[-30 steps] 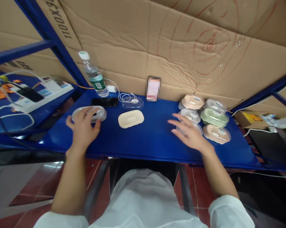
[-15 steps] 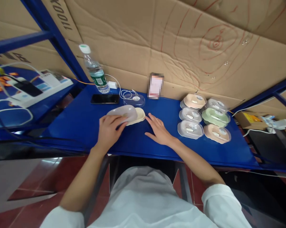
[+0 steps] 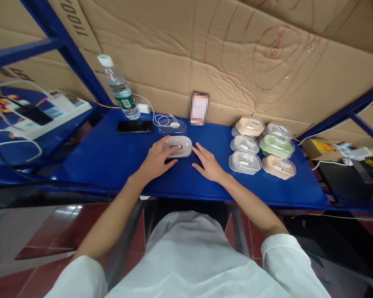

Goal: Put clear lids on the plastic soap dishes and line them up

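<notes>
A pale grey oval dish (image 3: 184,150), like part of a soap box, sits on the blue table in front of me, with a small slot-like mark in its middle. My left hand (image 3: 155,161) lies over its left end, one finger stretched across the top and the thumb apart at the near side. At the right end is my right hand (image 3: 209,163), fingers spread, the tips touching or very close to the rim. The cream piece is hidden, seemingly under the grey one. Just behind lies a clear oval lid (image 3: 166,129) with a round sticker.
Several lidded oval boxes (image 3: 245,162) in grey, peach and green stand at the right. A black phone (image 3: 134,126), a water bottle (image 3: 124,97) and a white cable (image 3: 155,120) lie at the back left. A blurred card (image 3: 199,108) leans on the cardboard wall (image 3: 161,49).
The grey dish has moved right, from partly over the cream piece to covering it. My left hand moved right with it and its fingers loosened. My right hand stays by the right end.
</notes>
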{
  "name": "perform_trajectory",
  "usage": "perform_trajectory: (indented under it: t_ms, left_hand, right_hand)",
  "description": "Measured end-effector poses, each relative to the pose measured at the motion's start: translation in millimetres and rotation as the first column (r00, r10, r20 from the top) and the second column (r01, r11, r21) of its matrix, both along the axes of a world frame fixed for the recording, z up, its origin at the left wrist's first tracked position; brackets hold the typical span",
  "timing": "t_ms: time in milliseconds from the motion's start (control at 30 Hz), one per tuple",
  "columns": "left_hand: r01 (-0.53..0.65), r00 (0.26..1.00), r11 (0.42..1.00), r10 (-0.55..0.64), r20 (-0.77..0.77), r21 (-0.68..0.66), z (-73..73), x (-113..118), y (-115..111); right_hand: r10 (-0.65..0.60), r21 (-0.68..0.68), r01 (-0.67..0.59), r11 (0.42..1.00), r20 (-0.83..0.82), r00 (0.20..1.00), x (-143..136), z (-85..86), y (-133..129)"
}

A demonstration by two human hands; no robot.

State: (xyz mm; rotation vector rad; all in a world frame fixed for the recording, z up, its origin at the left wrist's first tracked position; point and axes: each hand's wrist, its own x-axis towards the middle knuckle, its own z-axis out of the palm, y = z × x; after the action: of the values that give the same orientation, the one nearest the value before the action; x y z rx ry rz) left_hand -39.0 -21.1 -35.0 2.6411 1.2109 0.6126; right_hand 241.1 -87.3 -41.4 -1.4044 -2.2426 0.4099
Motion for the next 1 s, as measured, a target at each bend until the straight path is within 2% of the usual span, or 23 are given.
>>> perform_trajectory:
  t_ms: [100, 233, 400, 467, 567, 700, 933, 1000]
  left_hand:
    - [-0.006, 0.998, 0.999, 0.004, -0.06, -0.035, 6.1, 5, 19]
    - [0.014, 0.987, 0.996, -0.028, -0.158, -0.086, 22.1, 16, 42]
    - [-0.007, 0.965, 1.0, 0.005, -0.261, -0.005, 39.5, 40, 50]
    - [-0.037, 0.968, 0.998, 0.048, -0.247, 0.047, 38.3, 49, 48]
    - [-0.057, 0.983, 0.996, 0.068, -0.173, 0.069, 28.6, 54, 47]
    - [0.004, 0.986, 1.0, 0.001, -0.166, 0.029, 17.1, 49, 46]
    - [0.132, 0.968, 0.99, -0.117, -0.221, 0.057, 17.8, 60, 24]
    - [0.128, 0.972, 0.99, -0.112, -0.208, 0.063, 16.0, 65, 17]
  right_hand:
    - [-0.04, -0.012, 0.04, 0.999, -0.012, 0.999, 2, 1.2, 1]
    - [-0.066, -0.008, 0.065, 0.998, -0.035, 0.997, 3, 0.8, 2]
    - [-0.084, 0.003, 0.084, 0.996, -0.051, 0.995, 4, -0.5, 1]
    - [-0.086, -0.001, 0.086, 0.996, -0.047, 0.995, 4, -0.6, 1]
    - [-0.083, -0.004, 0.083, 0.997, -0.056, 0.995, 4, -0.7, 1]
    - [-0.092, -0.008, 0.091, 0.996, -0.054, 0.994, 4, -0.5, 2]
    - [-0.172, 0.053, 0.171, 0.984, 0.016, 0.985, 9, -1.5, 4]
    - [-0.193, 0.063, 0.191, 0.98, 0.033, 0.981, 11, -2.8, 5]
